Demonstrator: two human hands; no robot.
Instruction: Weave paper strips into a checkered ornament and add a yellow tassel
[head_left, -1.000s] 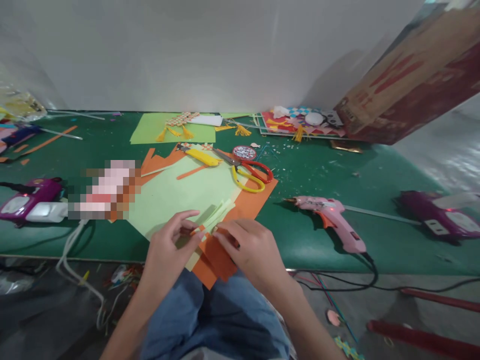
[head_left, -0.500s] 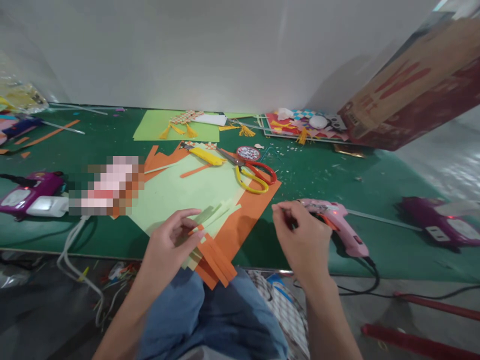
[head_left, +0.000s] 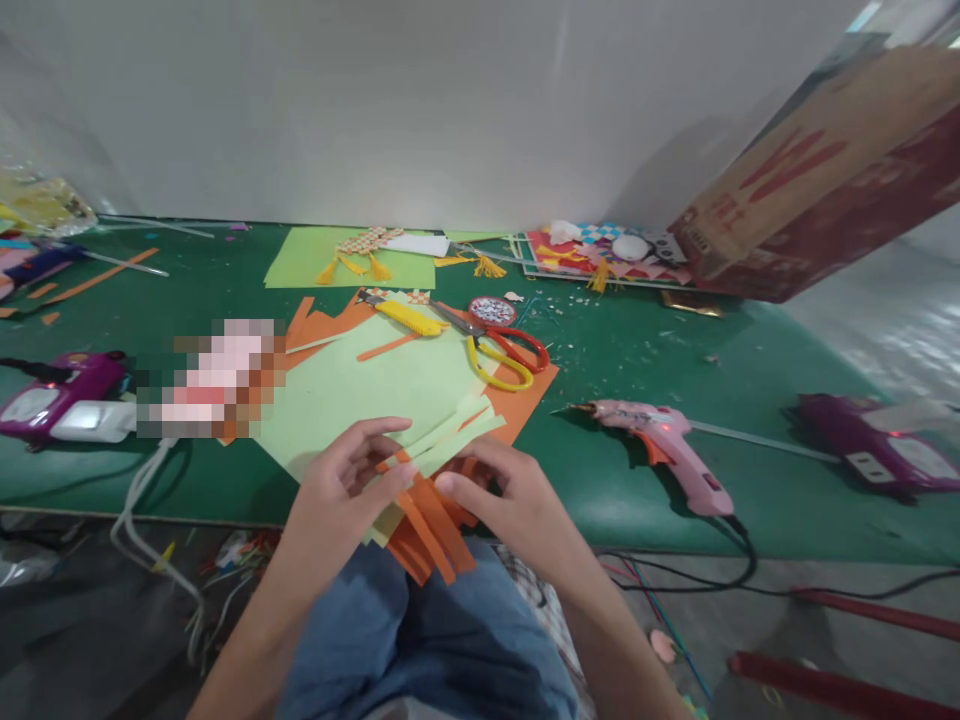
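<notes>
My left hand pinches a bundle of orange paper strips and pale green paper strips at the near table edge, above my lap. My right hand rests against the same bundle from the right, its fingers curled on the orange strips. Under the strips lie a light green paper sheet and an orange paper sheet. Red and yellow scissors lie just beyond the green sheet.
A pink glue gun lies to the right, its cord dropping off the green table. Purple devices sit at far left and far right. A cardboard box leans at the back right. Craft scraps and tasselled pieces line the back.
My right hand reached toward the pink glue gun half a second ago and has come back left to the strips. The left hand kept its hold on the bundle.
</notes>
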